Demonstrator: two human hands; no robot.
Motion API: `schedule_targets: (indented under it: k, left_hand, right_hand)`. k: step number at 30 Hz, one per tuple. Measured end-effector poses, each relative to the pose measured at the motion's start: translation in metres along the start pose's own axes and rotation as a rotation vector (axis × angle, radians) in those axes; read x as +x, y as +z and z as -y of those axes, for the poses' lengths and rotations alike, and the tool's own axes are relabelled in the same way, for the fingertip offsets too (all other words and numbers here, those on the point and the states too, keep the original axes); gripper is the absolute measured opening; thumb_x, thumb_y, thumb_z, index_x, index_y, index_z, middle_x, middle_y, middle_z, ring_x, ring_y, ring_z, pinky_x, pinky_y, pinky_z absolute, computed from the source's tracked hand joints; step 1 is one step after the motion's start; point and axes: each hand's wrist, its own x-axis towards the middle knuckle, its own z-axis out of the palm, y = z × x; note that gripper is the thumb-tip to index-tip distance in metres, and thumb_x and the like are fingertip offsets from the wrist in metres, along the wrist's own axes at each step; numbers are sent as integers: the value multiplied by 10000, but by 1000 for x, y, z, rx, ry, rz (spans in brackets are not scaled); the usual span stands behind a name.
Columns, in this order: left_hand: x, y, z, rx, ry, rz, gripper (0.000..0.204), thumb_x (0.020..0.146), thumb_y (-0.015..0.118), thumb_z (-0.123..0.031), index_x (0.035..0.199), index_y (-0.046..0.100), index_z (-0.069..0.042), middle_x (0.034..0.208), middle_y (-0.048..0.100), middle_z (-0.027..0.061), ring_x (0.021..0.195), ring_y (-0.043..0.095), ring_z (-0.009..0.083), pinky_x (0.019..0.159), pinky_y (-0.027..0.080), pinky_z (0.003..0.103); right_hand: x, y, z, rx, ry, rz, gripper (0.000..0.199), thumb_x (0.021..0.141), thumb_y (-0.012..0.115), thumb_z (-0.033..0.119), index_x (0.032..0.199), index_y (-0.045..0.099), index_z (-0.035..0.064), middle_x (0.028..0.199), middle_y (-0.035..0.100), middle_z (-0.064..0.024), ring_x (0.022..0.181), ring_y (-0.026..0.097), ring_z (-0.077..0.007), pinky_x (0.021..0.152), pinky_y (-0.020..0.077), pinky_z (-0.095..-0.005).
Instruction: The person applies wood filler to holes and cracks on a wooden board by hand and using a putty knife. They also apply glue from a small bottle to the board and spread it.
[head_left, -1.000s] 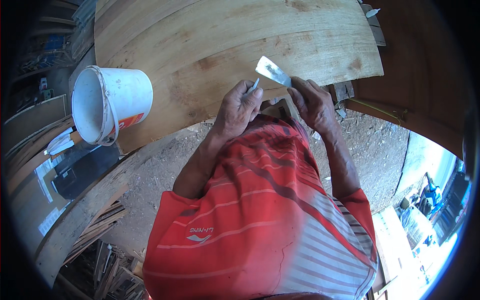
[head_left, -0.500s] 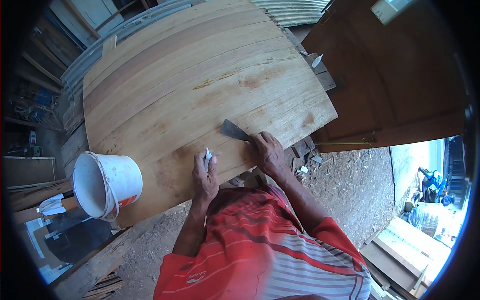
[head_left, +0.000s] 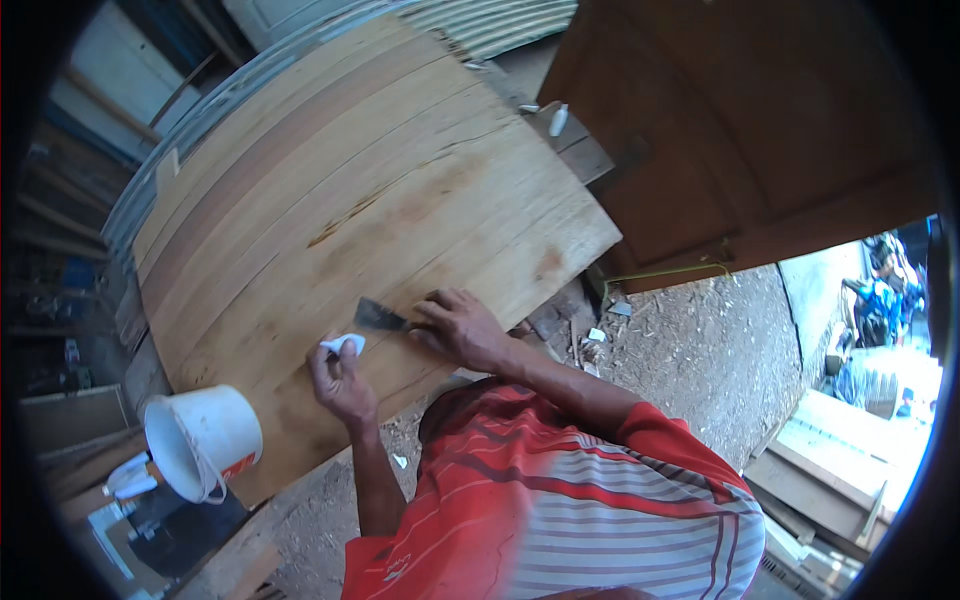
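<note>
In my left hand [head_left: 345, 388] is a small white bottle [head_left: 343, 344] with a narrow nozzle, pinched between thumb and fingers and tilted so the nozzle points left. My right hand [head_left: 462, 328] is closed on a putty knife [head_left: 378, 315], its dark, wide blade pointing left, low over the wood. Its handle is hidden by my fingers. Both hands are at the near side of a large wooden panel [head_left: 250, 230] made of joined boards, with stained patches and a long dark crack.
A white bucket [head_left: 215, 430] lies tipped at the panel's near left corner. Another white bottle [head_left: 558, 120] sits on a ledge past the right edge. A brown door-like panel [head_left: 740, 150] stands at the right. Wood shavings cover the ground [head_left: 700, 340].
The view has turned, shifting the panel left in the picture. My hands have moved left along the panel. The bottle has gone from nearly upright to tilted left; the putty knife stays in my right hand.
</note>
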Motion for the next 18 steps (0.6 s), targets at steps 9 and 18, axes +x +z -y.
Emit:
schedule_targets:
  k: [9, 18]
  left_hand:
    - [-9, 164, -39, -171, -20, 271, 380, 1043, 763, -166, 1334, 645, 49, 1222, 696, 125, 1094, 671, 218, 928, 587, 391]
    - [-5, 272, -109, -168, -21, 581, 499, 1083, 697, -255, 1456, 556, 45, 1395, 639, 185, 1291, 624, 273, 1106, 498, 406]
  right_hand:
    - [7, -117, -66, 567, 91, 126, 400, 1029, 729, 280, 1274, 669, -30, 1062, 696, -218, 945, 718, -407, 861, 567, -483]
    - [-57, -219, -122, 524, 454, -276, 403, 1046, 706, 312, 1233, 704, -45, 1037, 759, -212, 975, 741, -321, 880, 565, -455]
